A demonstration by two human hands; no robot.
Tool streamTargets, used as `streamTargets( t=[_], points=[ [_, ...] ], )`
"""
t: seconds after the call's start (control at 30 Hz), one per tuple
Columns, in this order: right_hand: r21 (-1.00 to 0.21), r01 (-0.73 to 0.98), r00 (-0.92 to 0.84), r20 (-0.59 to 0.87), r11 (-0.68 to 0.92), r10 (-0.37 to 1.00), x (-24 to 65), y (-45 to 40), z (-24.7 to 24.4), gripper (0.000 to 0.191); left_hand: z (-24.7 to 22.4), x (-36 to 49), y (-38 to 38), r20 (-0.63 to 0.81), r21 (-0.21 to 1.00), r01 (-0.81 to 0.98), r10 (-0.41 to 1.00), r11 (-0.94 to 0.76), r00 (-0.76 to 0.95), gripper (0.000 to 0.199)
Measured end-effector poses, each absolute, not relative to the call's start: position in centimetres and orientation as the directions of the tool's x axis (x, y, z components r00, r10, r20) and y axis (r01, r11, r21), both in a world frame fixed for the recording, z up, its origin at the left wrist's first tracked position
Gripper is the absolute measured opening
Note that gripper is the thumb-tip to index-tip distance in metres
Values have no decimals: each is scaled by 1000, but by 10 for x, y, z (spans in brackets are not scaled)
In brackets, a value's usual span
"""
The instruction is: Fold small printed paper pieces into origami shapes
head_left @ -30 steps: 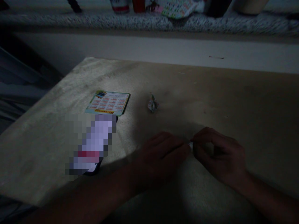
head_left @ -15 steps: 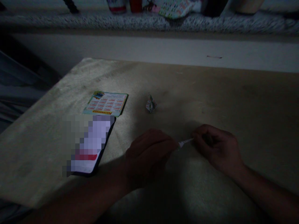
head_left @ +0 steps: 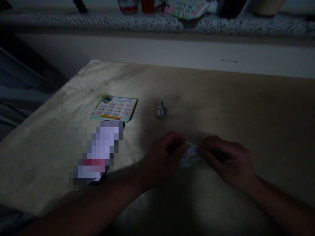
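Note:
A small piece of printed paper (head_left: 193,151) is stretched between my two hands, low over the pale table (head_left: 61,108). My left hand (head_left: 164,152) pinches its left part between thumb and fingers. The right edge of the paper is in the pinch of my right hand (head_left: 227,160). Part of the paper is hidden by my fingers. Beyond my hands stands a small folded paper piece (head_left: 162,110) with printed sides. Left of it lies a calendar card (head_left: 114,108) with red and white print.
A phone (head_left: 102,149) with a lit, pixelated screen lies left of my left hand, below the card. Behind the table, a speckled stone ledge (head_left: 147,21) holds a red container (head_left: 148,6), a patterned packet (head_left: 188,9) and other items.
My left hand has turned so that its thumb and fingers show. The paper, seen before as a narrow strip, now shows its printed face. The view has shifted slightly.

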State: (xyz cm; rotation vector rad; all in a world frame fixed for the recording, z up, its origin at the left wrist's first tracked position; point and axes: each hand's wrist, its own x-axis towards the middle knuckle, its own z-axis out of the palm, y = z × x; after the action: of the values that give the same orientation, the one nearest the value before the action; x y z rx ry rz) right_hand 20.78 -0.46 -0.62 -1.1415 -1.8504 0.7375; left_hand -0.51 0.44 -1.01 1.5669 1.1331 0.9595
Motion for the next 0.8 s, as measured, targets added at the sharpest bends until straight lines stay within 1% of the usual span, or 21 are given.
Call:
streamTargets(
  t=[0.07, 0.13, 0.23, 0.3, 0.37, 0.43, 0.5, 0.57, 0.67, 0.73, 0.8],
  points=[
    [-784, 466, -227, 342, 410, 912, 208, -4, -5, 9, -12, -5, 5, -12, 985, 166, 959, -37, 282, 13],
    [-774, 498, -203, 333, 390, 921, 207, -4, -4, 9, -12, -4, 6, -46, 989, 148, 953, 1, 299, 21],
    [-786, 506, -195, 296, 355, 935, 208, -5, -6, 8, -11, -5, 7, -50, 969, 245, 948, -30, 313, 34],
    [-789, 523, -166, 275, 321, 947, 209, -5, -8, 3, -10, -6, 8, -11, 928, 356, 947, -110, 321, 43],
    [-767, 554, -154, 289, 324, 945, 211, -5, -10, 9, -10, -7, 10, 51, 853, 473, 936, -222, 347, 47],
    [-711, 587, -208, 331, 388, 920, 213, -4, -11, 12, -11, -9, 13, 111, 735, 585, 912, -343, 396, 42],
    [-629, 614, -295, 377, 476, 878, 215, -3, -12, 10, -12, -10, 15, 153, 610, 652, 874, -450, 460, 32],
    [-551, 638, -367, 397, 538, 841, 215, -1, -13, 10, -14, -12, 18, 178, 527, 662, 831, -533, 527, 26],
    [-461, 675, -443, 370, 576, 816, 218, 0, -14, 8, -14, -13, 20, 199, 465, 616, 753, -636, 627, 24],
    [-427, 688, -471, 351, 587, 809, 220, 0, -14, 7, -13, -15, 20, 199, 416, 591, 703, -691, 682, 24],
    [-412, 669, -511, 350, 618, 786, 223, 0, -13, 11, -10, -17, 21, 179, 368, 565, 653, -738, 736, 25]
  ],
)
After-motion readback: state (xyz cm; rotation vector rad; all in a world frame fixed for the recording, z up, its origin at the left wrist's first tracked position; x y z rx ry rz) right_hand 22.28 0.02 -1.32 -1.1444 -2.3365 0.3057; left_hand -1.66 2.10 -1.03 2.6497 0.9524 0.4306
